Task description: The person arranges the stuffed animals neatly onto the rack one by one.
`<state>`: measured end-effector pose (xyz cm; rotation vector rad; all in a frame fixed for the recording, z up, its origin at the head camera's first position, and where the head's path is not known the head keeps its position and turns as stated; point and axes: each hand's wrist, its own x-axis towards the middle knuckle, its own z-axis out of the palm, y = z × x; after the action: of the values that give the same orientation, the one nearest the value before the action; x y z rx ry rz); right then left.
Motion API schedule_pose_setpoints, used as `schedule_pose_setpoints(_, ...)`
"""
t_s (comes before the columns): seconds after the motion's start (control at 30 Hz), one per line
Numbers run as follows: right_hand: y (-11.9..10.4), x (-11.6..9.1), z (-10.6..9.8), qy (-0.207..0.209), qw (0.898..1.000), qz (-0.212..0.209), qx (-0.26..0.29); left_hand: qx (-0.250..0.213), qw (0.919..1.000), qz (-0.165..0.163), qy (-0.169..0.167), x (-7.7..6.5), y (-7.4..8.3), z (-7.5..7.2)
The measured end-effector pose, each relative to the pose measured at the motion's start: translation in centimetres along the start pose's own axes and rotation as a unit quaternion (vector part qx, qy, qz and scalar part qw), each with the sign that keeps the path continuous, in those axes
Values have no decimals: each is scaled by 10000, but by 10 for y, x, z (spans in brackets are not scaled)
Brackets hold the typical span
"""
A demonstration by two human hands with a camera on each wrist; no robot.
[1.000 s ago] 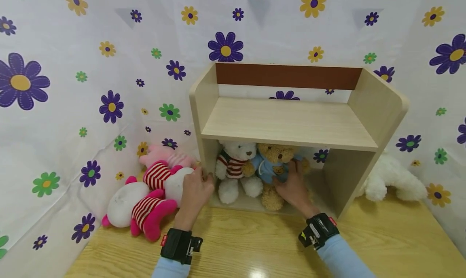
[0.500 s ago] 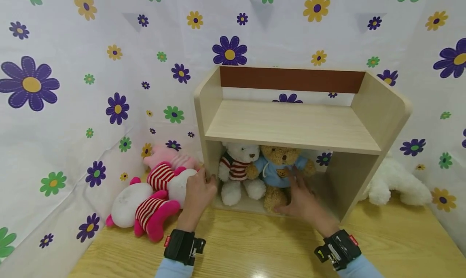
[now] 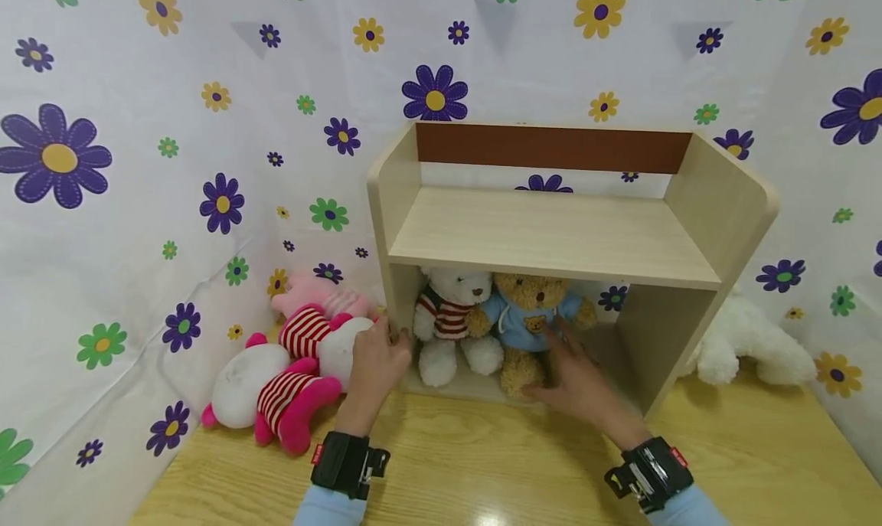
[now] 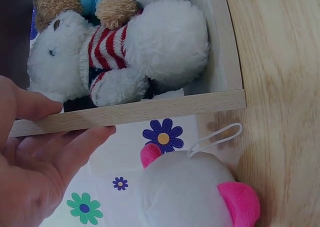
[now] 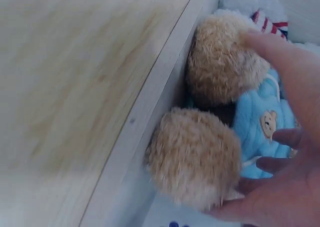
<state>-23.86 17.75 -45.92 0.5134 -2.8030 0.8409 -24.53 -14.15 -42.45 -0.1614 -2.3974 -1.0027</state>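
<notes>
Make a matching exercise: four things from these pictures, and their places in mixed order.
1. White plush bear, red-striped sweater
2. Brown plush bear, blue hoodie
3. Fluffy white plush toy
4. Left hand

A. On the wooden table, right of the pale wooden shelf
B. Lower compartment, nearest the right hand
C. Pinching the shelf's left side panel
D. Lower compartment, beside the left side panel

Pairs: 1-D, 2-B, 3-A, 4-C
</notes>
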Motion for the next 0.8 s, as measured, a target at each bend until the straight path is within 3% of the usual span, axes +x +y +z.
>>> schedule_pose_setpoints(0.17, 4, -38, -15, 1104, 9893, -940, 139, -46, 10000, 39, 31, -2, 0, 0)
schedule_pose_setpoints(0.3, 13, -69, -34, 1503, 9798, -1307, 197, -73, 10000, 29, 49, -2, 0, 0)
schedule_pose_setpoints(0.57, 51, -116, -73, 1719, 9839, -487, 12, -123, 9998, -145, -58, -1, 1, 1)
schedule_pose_setpoints(0.8, 77, -130, -97, 2453, 9693, 151, 56, -88, 9999, -138, -55, 0, 1, 1)
